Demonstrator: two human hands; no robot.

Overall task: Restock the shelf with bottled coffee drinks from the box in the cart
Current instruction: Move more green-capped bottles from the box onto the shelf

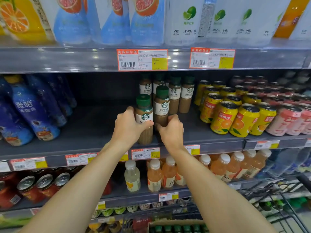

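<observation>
While green-capped bottles fill the box point(176, 224), both hands point(127, 126) grip coffee bottles point(144, 115).

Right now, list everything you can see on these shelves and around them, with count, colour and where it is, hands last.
coffee bottles: six visible, brown with green caps, middle shelf centre; two in hand
blue bottles: several, dark blue, middle shelf left
orange cans: many, yellow, middle shelf right
pink cans: several, pink, far right
large bottles: a row, orange, blue and white labels, top shelf
juice bottles: several, peach with white caps, lower shelf
red cans: several, lower shelf left
price tags: orange and yellow, shelf edges
cart: dark wire, bottom right
box: cardboard, bottom centre
left hand: grips front-left bottle
right hand: grips neighbouring bottle
</observation>
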